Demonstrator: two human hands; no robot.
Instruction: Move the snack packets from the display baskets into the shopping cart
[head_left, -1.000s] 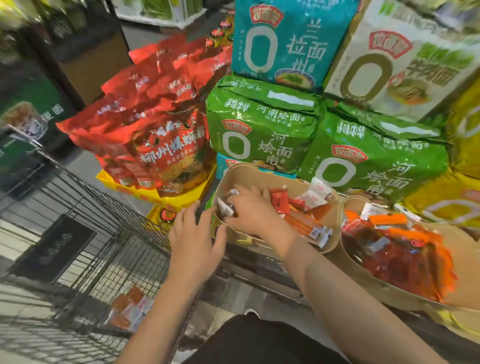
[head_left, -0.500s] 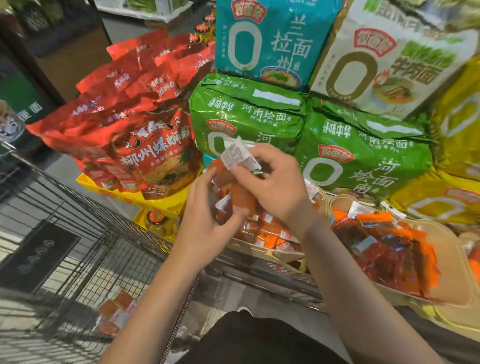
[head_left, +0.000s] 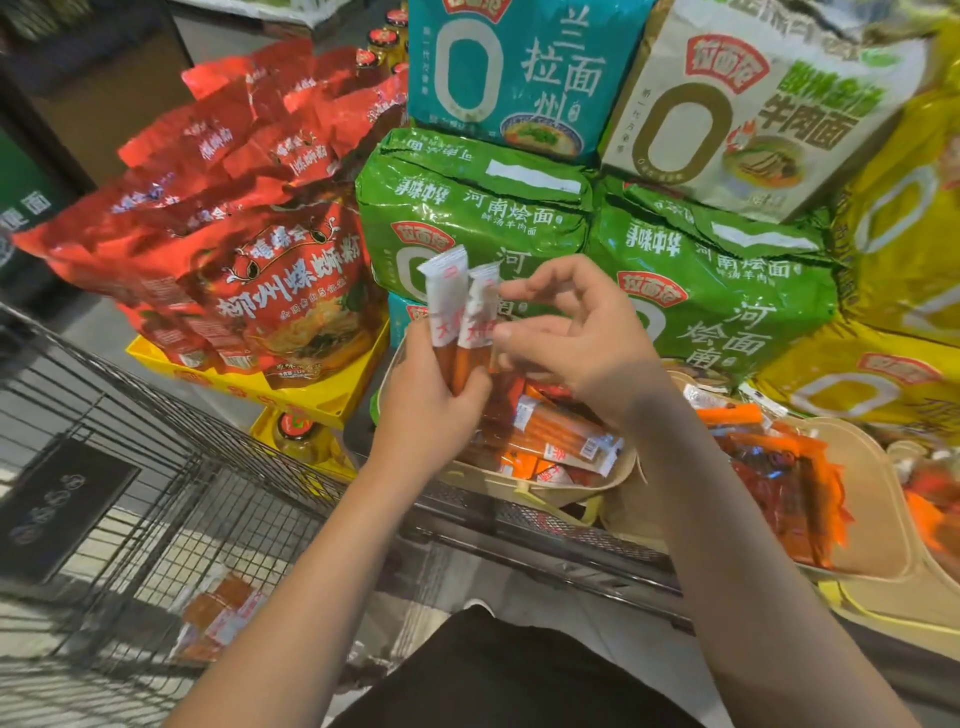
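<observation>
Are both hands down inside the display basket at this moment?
No: the left hand grips two snack packets raised above the basket, right hand beside them.

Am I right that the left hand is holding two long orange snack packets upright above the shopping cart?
Not quite: the head view shows the left hand holding the two long orange snack packets upright above the beige display basket, not the shopping cart.
</observation>
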